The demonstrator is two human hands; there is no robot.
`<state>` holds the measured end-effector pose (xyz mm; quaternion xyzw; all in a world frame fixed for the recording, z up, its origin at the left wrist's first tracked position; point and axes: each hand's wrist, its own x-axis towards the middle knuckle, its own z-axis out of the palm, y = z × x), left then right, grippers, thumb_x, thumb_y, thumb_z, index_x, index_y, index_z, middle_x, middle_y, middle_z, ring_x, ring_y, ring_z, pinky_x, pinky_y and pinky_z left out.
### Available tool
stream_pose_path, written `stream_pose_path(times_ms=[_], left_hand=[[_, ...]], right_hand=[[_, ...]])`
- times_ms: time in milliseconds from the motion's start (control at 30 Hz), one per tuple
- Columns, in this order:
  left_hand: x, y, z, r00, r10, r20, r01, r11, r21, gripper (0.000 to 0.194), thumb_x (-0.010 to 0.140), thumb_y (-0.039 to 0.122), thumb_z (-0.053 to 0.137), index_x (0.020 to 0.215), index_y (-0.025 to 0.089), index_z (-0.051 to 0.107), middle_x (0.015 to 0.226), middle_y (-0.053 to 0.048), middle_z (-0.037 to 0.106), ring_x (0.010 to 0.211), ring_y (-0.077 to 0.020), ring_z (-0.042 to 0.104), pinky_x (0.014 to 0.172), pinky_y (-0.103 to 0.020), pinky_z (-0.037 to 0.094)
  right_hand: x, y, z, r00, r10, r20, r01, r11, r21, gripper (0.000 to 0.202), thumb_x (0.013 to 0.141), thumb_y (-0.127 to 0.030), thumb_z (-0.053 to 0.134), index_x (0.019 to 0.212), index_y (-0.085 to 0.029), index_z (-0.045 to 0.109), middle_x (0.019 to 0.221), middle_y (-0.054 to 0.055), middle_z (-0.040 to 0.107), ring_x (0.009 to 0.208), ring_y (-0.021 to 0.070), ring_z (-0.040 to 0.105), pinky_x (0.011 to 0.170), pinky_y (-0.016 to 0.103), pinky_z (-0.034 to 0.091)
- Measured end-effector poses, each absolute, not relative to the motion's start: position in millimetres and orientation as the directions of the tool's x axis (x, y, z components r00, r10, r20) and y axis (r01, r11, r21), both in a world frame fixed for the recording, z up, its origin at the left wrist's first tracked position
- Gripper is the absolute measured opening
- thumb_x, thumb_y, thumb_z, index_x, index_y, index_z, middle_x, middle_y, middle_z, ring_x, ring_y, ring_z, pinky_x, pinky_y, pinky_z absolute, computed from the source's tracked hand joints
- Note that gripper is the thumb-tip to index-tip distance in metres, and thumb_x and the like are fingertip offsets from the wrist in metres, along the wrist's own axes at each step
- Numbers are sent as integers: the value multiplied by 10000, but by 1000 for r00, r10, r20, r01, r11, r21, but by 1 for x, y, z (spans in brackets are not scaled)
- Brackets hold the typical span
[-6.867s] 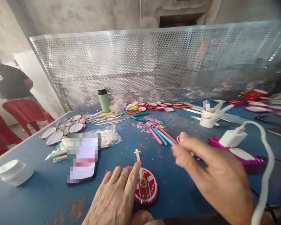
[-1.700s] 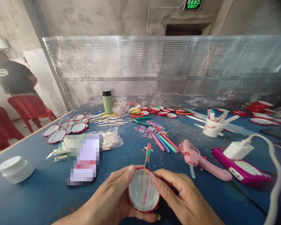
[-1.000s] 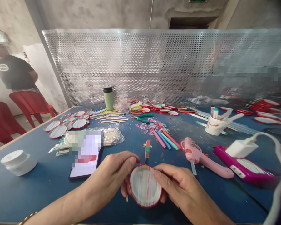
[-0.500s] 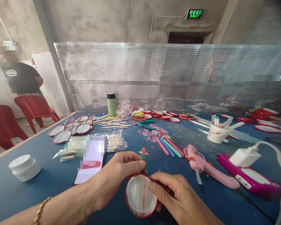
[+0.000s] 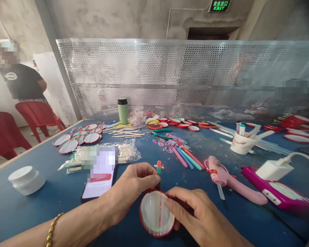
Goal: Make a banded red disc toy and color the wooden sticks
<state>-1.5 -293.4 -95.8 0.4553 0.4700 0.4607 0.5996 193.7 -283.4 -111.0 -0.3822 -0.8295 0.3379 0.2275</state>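
Note:
A round white disc with a red rim and thin coloured strands across its face is held low in the middle of the view. My right hand pinches its right edge, thumb on the face and fingers behind. From the disc's top rises a flat stick, red above and green below, with a small wooden crosspiece. My left hand is closed on the stick's lower part, just above the rim. A pink glue gun lies right of my right hand.
On the blue table are a phone, a white jar, a magenta power strip, coloured sticks, a cup of pens and a green bottle. A person stands at left behind red chairs.
The view has tilted down a little and the surroundings have shifted slightly. Both hands keep their hold on the disc and stick, which appear slightly further right.

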Motion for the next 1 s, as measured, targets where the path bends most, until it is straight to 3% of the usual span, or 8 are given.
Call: stream_pose_path(times_ms=[133,300,400,600,1000], left_hand=[[-1,-293,-97,125,983,-132,-112,146,983,236,759,334,754,764,146,611,662,38,530,623,-96,413,625,-268,298],[0,-296,-96,143,984,-104,-102,119,988,248,772,347,750,771,143,611,683,35,539,643,-100,426,639,-270,307],[0,-296,-95,150,984,-96,-91,110,990,222,775,321,737,767,143,604,681,38,530,644,-99,418,637,-270,304],[2,-295,-93,154,983,-101,-79,114,990,241,781,337,733,772,139,596,694,32,523,649,-101,406,632,-269,297],[3,-292,-94,143,986,-84,-38,90,995,341,748,423,744,653,162,547,597,60,449,579,-85,314,557,-269,220]], right_hand=[[198,-276,-102,-589,792,163,482,506,-715,420,1036,-490,463,798,-232,694,612,-36,662,566,120,619,540,212,441],[197,-255,-90,-413,824,388,458,556,-694,259,967,-436,595,996,-225,741,816,3,758,672,135,657,605,220,518],[191,-247,-86,-458,813,360,404,551,-730,220,951,-385,631,1030,-225,758,877,4,774,659,118,646,581,210,518],[185,-246,-85,-476,804,357,400,559,-726,197,952,-337,630,855,-213,748,735,-22,711,636,111,630,570,200,491],[186,-244,-87,-495,759,422,363,622,-694,164,967,-290,616,890,-217,741,705,-53,677,471,56,504,467,183,402]])
